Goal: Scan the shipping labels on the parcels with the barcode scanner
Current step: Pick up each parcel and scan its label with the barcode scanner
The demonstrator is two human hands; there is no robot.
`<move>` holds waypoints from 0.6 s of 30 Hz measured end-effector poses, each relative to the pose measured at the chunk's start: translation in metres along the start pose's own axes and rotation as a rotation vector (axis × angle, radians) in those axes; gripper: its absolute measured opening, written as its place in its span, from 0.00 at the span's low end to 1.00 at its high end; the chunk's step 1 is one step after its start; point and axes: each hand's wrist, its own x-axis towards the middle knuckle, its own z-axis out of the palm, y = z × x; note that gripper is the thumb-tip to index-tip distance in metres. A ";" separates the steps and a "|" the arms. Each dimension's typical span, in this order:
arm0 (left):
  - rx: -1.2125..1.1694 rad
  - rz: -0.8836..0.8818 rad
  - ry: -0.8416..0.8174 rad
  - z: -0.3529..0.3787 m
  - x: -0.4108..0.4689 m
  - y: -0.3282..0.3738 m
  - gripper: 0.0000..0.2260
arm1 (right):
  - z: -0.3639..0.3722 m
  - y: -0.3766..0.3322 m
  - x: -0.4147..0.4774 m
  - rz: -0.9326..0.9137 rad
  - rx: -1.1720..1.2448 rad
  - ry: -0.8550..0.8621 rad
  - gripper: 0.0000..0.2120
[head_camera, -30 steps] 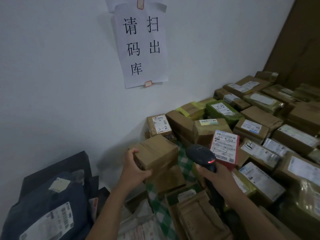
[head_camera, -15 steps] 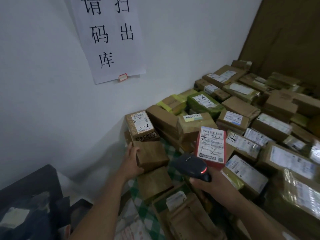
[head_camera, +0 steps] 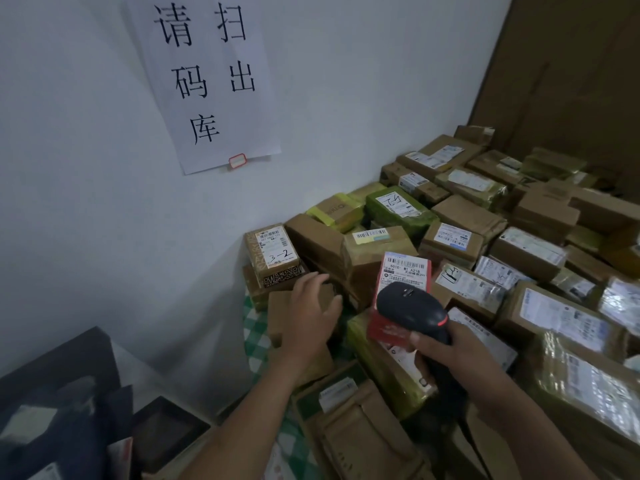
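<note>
Parcels (head_camera: 533, 251) packed edge to edge from the wall (head_camera: 86, 202) out to the right, some stacked two high, so reach-in is from above only. Only bare strip: green checked cloth (head_camera: 254, 327) between the wall and the small brown box (head_camera: 278, 317) beneath the left hand (head_camera: 311, 313). Upright red box (head_camera: 403, 271) stands proud of the pile, just ahead of the scanner (head_camera: 412, 313) gripped in the right hand (head_camera: 446, 351); dark bags (head_camera: 62, 393) block the low left side.
</note>
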 end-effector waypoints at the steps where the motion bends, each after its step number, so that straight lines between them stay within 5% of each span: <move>1: -0.035 0.019 -0.015 0.003 -0.002 0.018 0.22 | -0.007 0.000 -0.001 -0.004 0.017 0.017 0.18; 4: -0.061 0.028 -0.144 0.019 -0.009 0.059 0.32 | -0.026 0.001 -0.005 -0.003 0.072 0.084 0.19; 9: 0.220 -0.115 -0.270 0.054 -0.020 0.095 0.51 | -0.044 0.006 -0.010 0.040 0.145 0.244 0.19; 18: 0.087 -0.243 -0.226 0.025 -0.028 0.085 0.61 | -0.042 0.009 -0.011 0.035 0.069 0.169 0.18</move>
